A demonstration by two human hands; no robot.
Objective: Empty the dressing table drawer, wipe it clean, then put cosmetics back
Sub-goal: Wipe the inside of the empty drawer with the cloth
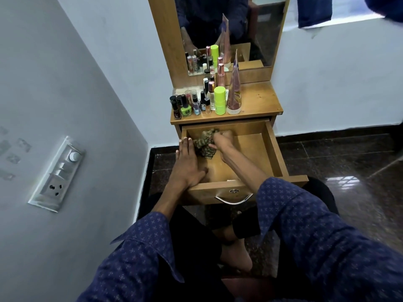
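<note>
Right hand (222, 140) closed over a crumpled green-and-brown patterned cloth (204, 144); fingers curled down into the bundle, pressing it onto the drawer floor; cloth bunched loosely, part of it spilling out from under the palm toward the left hand.

Left hand (187, 164) flat, fingers extended and holding nothing; it rests on the left wall of the pulled-out light-brown wooden drawer (273, 149), just beside the cloth; judged to be steadying the drawer against the wiping push.

Drawer floor to the right of the grip bare wood; no cosmetics seen inside; emptying appears done, wiping judged in progress.

Handling, judged: cloth soft, light, limp; folds wherever gripped; best held gathered under the palm as now so no loose edge drags; needs downward pressure rather than squeeze; corners of the drawer likely need fingertips pushed through the fabric.

Beyond the grip, on the tabletop (259, 99) above the drawer: cluster of small nail-polish and perfume bottles (192, 103), a lime-green cylindrical container (219, 100), a tall clear conical bottle (234, 90); all upright, packed close; probably glass, so fragile and smooth; take each by the body, one at a time; the tall cone looks tippy; grasp it low.

Chrome curved handle (233, 199) on the drawer front, below both wrists; untouched.
</note>
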